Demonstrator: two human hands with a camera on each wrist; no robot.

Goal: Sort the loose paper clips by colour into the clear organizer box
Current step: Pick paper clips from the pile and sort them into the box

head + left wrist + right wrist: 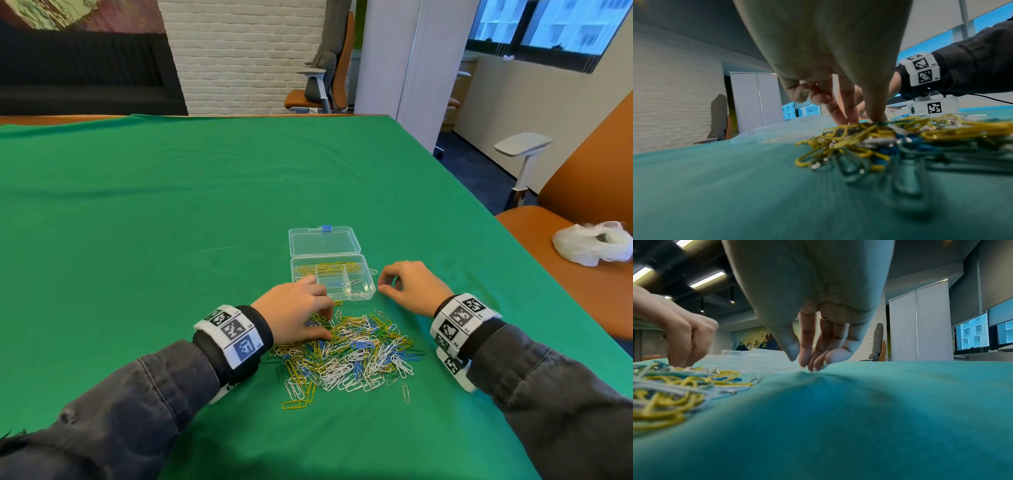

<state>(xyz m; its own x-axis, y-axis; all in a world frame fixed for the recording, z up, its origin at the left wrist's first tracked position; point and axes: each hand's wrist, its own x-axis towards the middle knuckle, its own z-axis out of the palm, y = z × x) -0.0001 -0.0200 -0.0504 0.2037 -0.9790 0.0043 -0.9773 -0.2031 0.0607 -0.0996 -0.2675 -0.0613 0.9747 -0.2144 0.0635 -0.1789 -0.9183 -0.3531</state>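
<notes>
- The tangled heap of yellow, white, blue and green wire paper clips (346, 353) at lower centre is pressed by the left hand (296, 313); whether a clip is pinched cannot be told, and linked neighbours could be dragged along.
- The right hand (409, 286), fingers loosely curled (nothing held), rests on the green-clothed counter (171, 222).
- The clear plastic organizer box (330, 275), mid-frame, could be nudged, and colours mixed across its small compartments.

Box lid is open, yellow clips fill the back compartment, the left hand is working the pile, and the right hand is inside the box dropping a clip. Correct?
Not quite. The right hand is not inside the organizer box; the head view shows it beside the box on the green cloth, and the right wrist view shows its fingertips touching the cloth. The rest stands: lid open, yellow clips at the back, left hand on the pile.
</notes>
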